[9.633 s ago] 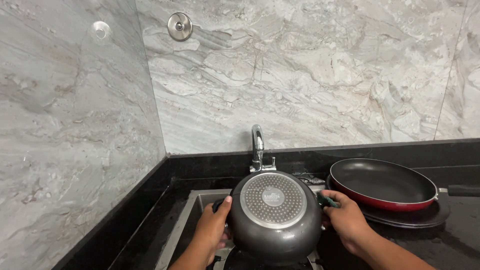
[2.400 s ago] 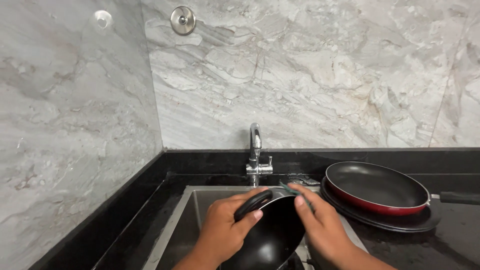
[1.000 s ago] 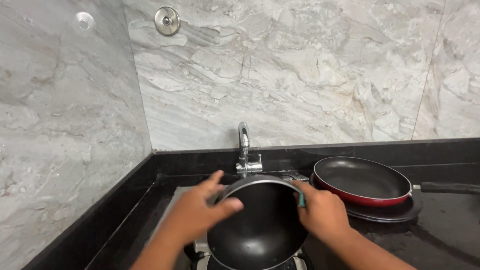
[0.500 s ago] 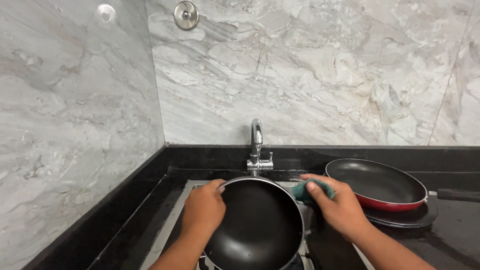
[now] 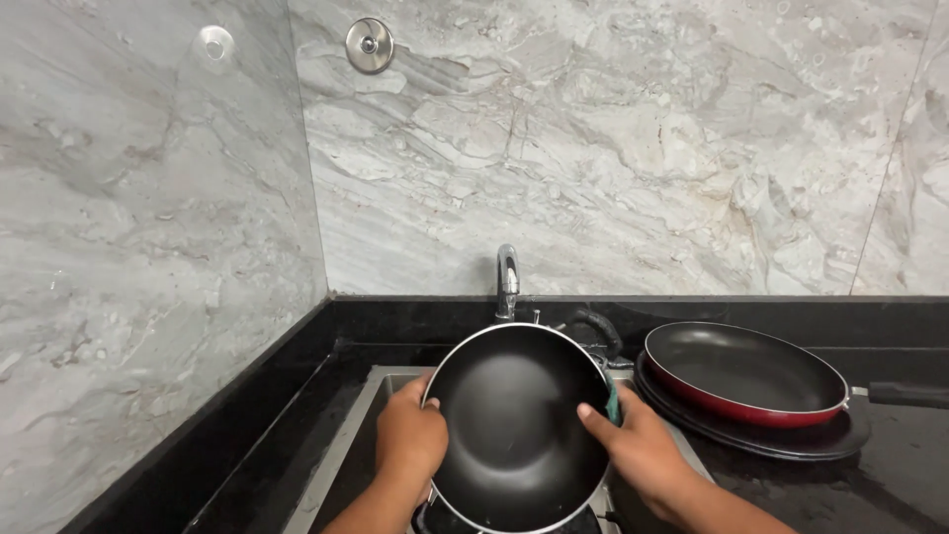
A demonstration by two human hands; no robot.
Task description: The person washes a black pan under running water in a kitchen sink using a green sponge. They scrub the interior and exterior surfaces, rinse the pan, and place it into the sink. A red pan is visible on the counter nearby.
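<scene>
Black pan (image 5: 519, 425) tilted over sink (image 5: 381, 386): left hand (image 5: 410, 440) grips rim, right hand (image 5: 643, 450) presses green sponge (image 5: 613, 403) there. Likely heavy, rigid, wet-slippery; rim holds best.

Black pan (image 5: 519, 425) tilted over sink (image 5: 341, 445), fills most of the basin opening; both hands (image 5: 410, 440) (image 5: 643, 455) on its rim. Tap (image 5: 507, 282) stands just behind the pan, blocks the way straight back. Right: red pan (image 5: 741, 371) on a dark plate (image 5: 781, 440) takes up the tabletop (image 5: 890, 485) there, handle (image 5: 907, 395) sticks out right. Left: open strip of tabletop between sink and wall (image 5: 148, 247). Open air above the pan.
</scene>
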